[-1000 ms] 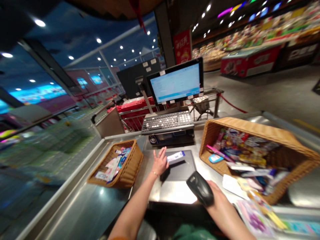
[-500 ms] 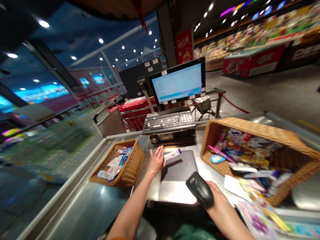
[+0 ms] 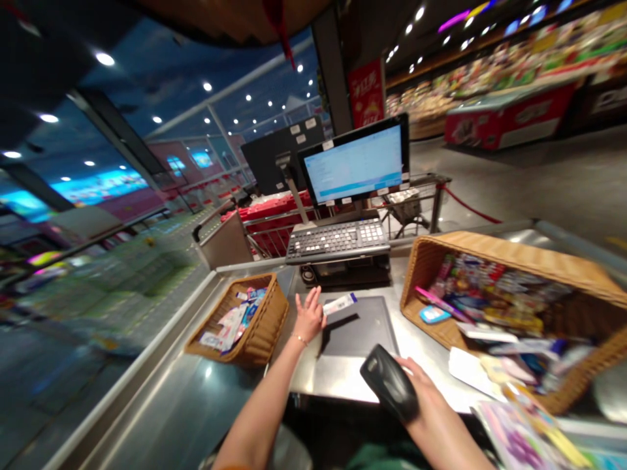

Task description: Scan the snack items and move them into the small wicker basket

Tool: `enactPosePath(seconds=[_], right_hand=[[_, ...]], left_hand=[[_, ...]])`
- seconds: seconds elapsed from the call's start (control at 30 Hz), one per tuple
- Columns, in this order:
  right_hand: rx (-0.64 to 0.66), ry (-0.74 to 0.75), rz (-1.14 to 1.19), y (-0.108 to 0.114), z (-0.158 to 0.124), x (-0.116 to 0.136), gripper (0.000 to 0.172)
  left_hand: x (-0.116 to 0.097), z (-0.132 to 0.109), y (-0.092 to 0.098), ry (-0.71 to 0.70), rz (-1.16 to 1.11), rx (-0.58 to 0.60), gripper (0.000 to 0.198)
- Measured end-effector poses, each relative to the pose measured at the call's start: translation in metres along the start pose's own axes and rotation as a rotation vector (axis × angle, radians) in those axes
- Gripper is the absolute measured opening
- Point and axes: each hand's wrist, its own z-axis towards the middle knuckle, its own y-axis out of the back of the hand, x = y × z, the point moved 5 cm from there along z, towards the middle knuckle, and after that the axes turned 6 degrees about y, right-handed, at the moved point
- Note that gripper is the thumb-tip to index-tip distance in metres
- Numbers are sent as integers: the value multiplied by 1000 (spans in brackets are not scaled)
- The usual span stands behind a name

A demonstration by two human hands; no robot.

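Note:
A slim white packet [image 3: 340, 303] with a blue end and what looks like a barcode sticks out to the right of my left hand [image 3: 310, 317]. That hand grips its near end; a couple of fingers stretch forward. Beneath the packet is a dark grey pad [image 3: 362, 333] set in the metal counter, with the packet's shadow on it. My right hand [image 3: 425, 391] is wrapped round a black handheld barcode scanner [image 3: 389, 382], whose head points up and left over the counter's near edge. The scanner hides part of the right fingers.
A smaller wicker basket [image 3: 262, 329] with packets stands at the left, and a large tipped wicker basket [image 3: 490, 241] full of mixed small goods lies at the right. Ahead are a keyboard [image 3: 337, 239] and a lit monitor [image 3: 357, 163]. Loose packages [image 3: 519, 431] lie at the lower right.
The whole view has shifted slightly, moving the surroundings to the right. The scanner has moved a little left relative to the pad; the left hand keeps the packet over the pad.

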Motion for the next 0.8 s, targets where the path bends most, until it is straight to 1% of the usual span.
enactPosePath(seconds=[0.1,0.23,0.3,0.37,0.43,0.57,0.8], right_hand=[[58,41,-20,0,0,8,45],[92,67,-30,-2,-2,12,42],[83,66,-34,-6,-4,9,42],[22,49,-45,-9,-7,4,43],[-7,44,-51,-13,-9,0,43],[-2,50,-33,-19,-10,-3,44],[35,60,1,-19,-10,0,45]], left_hand=[[3,-2,0,3,3,2,4],[5,-5,0,8,5,8,6],[6,-6,1,15,5,17,7],[8,-7,1,26,1,30,7],[11,-8,2,34,-3,40,7],[17,-10,5,56,4,48,5],[28,-15,9,74,24,54,4]])
